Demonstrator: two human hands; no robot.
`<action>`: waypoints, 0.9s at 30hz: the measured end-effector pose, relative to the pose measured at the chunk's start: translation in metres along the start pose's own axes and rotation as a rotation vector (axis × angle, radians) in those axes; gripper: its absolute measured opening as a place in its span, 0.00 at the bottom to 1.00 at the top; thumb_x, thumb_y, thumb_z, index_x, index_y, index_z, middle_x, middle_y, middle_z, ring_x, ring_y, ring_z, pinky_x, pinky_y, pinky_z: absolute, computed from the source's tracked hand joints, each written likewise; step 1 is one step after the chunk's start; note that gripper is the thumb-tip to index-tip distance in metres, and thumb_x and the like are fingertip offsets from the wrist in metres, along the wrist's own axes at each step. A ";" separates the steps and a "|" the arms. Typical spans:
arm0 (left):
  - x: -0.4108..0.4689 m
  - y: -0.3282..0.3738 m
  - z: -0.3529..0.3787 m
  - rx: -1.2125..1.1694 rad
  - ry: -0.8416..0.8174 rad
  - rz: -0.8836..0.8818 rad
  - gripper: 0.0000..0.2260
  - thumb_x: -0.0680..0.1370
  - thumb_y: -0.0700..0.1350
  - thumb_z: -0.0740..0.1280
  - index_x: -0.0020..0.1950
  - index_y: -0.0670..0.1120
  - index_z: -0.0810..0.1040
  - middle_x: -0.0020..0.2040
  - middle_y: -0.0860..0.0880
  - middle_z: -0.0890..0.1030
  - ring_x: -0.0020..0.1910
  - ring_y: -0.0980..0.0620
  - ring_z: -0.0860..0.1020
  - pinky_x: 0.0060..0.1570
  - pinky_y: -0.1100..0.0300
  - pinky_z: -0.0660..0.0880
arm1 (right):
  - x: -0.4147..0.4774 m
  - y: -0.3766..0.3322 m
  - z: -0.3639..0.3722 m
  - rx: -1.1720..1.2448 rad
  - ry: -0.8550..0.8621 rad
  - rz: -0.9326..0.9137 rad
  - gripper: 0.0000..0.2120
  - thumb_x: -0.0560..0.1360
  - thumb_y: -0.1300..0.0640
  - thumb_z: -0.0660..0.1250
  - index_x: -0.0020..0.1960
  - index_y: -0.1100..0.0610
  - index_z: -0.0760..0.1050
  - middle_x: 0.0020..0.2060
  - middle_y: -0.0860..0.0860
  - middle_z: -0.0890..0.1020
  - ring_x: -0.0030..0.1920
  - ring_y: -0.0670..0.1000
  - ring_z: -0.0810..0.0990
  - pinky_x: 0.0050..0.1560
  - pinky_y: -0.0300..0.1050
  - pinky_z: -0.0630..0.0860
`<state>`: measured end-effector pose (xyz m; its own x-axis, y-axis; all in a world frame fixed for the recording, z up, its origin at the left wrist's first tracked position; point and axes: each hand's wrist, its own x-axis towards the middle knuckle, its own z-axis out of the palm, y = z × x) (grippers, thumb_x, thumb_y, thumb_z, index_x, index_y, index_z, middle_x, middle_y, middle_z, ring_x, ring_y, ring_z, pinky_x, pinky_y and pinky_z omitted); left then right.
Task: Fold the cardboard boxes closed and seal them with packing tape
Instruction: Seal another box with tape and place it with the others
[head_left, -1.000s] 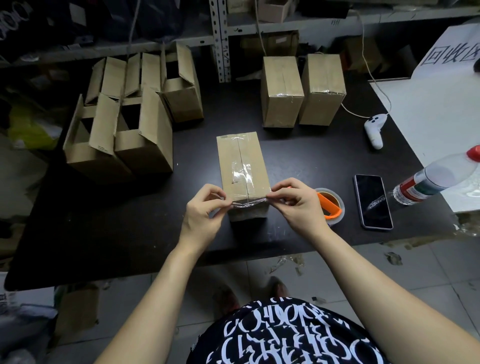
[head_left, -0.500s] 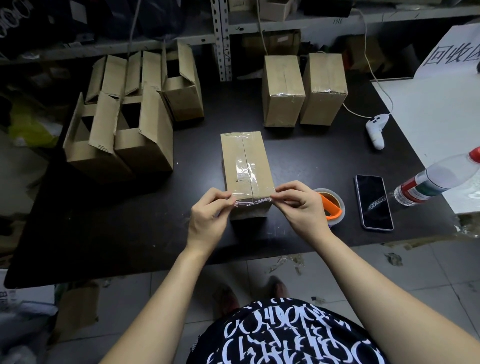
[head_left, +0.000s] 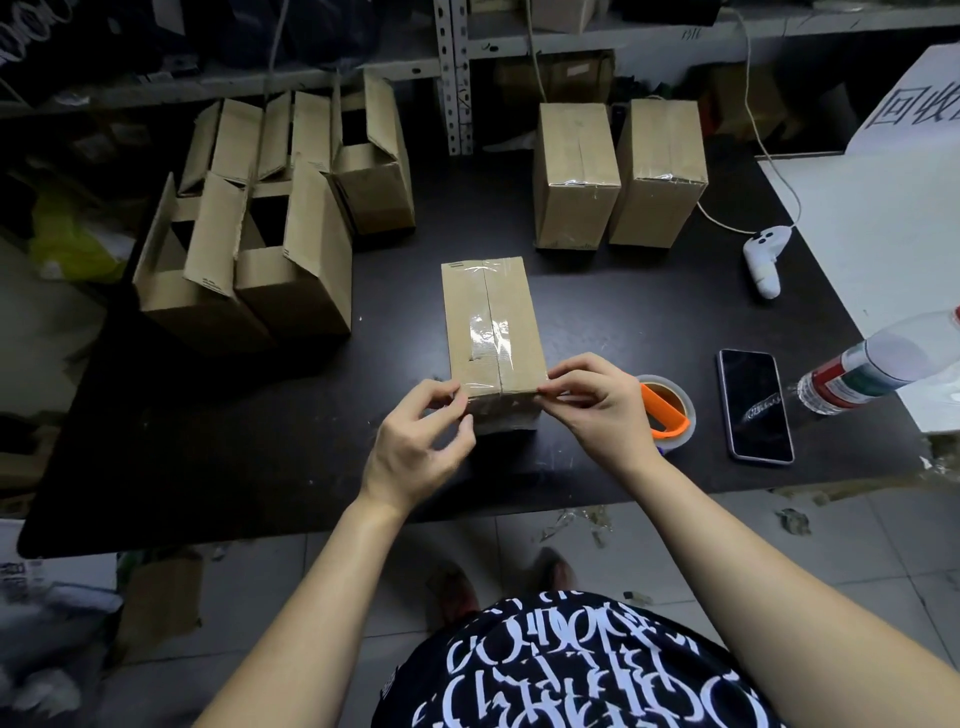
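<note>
Black table (head_left: 260, 441): left hand (head_left: 415, 447), right hand (head_left: 597, 410) pinch barely visible tape (head_left: 501, 399) ends at box (head_left: 488, 322) near edge.

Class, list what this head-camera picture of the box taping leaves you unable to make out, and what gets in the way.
Head view: ends of the tape strip on the middle box, covered by the left hand and right hand pinching them.
Tape roll: part behind the right hand.
Water bottle: top cut off by the right edge.
Open boxes: insides too dark.
</note>
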<state>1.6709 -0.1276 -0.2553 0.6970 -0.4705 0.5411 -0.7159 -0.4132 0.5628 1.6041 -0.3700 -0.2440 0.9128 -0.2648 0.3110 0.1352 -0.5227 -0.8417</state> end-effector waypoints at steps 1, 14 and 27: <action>0.000 0.001 0.001 -0.011 0.021 -0.026 0.06 0.78 0.35 0.74 0.53 0.34 0.86 0.50 0.41 0.82 0.49 0.46 0.83 0.53 0.57 0.81 | 0.001 0.001 0.000 -0.017 -0.007 -0.019 0.06 0.72 0.64 0.80 0.48 0.60 0.87 0.47 0.52 0.83 0.46 0.49 0.85 0.47 0.42 0.84; 0.003 -0.002 0.010 -0.052 0.138 -0.325 0.15 0.71 0.31 0.79 0.55 0.39 0.84 0.53 0.46 0.81 0.50 0.50 0.83 0.53 0.56 0.83 | 0.013 0.004 0.001 -0.008 -0.039 0.123 0.13 0.71 0.68 0.79 0.53 0.58 0.84 0.46 0.47 0.85 0.46 0.46 0.85 0.49 0.40 0.84; 0.025 0.017 0.018 -0.139 0.156 -0.602 0.18 0.72 0.47 0.81 0.61 0.46 0.86 0.50 0.53 0.86 0.49 0.57 0.84 0.51 0.64 0.81 | 0.028 0.001 0.006 0.000 -0.039 0.173 0.20 0.69 0.54 0.83 0.58 0.54 0.83 0.50 0.45 0.84 0.49 0.44 0.84 0.49 0.41 0.84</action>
<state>1.6756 -0.1599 -0.2436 0.9810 -0.0639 0.1832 -0.1919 -0.4598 0.8671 1.6321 -0.3731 -0.2385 0.9368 -0.3188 0.1442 -0.0252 -0.4724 -0.8810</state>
